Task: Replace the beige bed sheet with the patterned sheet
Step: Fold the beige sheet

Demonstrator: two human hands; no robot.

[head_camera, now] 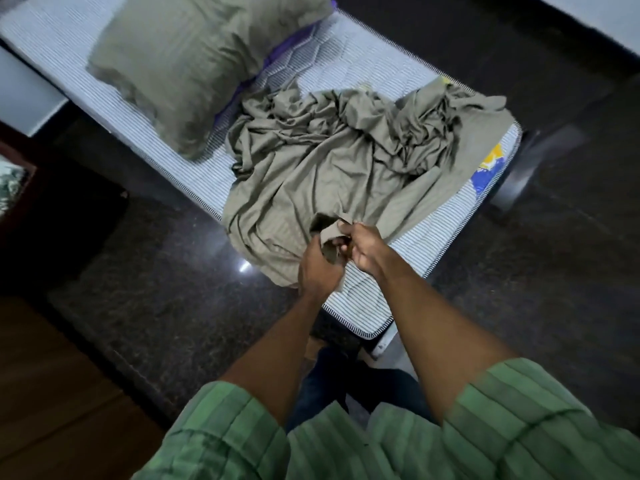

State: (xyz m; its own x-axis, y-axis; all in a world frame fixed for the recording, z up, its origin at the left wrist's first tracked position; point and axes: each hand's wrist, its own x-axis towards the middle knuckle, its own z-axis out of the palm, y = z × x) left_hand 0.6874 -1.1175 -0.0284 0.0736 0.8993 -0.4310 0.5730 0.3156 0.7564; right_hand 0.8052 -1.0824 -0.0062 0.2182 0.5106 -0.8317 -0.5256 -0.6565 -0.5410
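The beige bed sheet (329,161) lies crumpled in a heap on the near half of the striped mattress (408,244), pulled off its corners. Both of my hands hold a bunched edge of that sheet close together at the mattress's near end. My left hand (320,268) grips the fabric from below. My right hand (363,247) pinches the same bunch from the right. A patch of yellow and blue patterned material (488,164) shows at the mattress's right edge; what it belongs to is unclear.
A pillow (194,64) in matching beige cover rests on the far end of the mattress. Dark speckled floor (156,289) surrounds the bed. A wooden surface (52,393) sits at lower left, and a white wall (595,15) at upper right.
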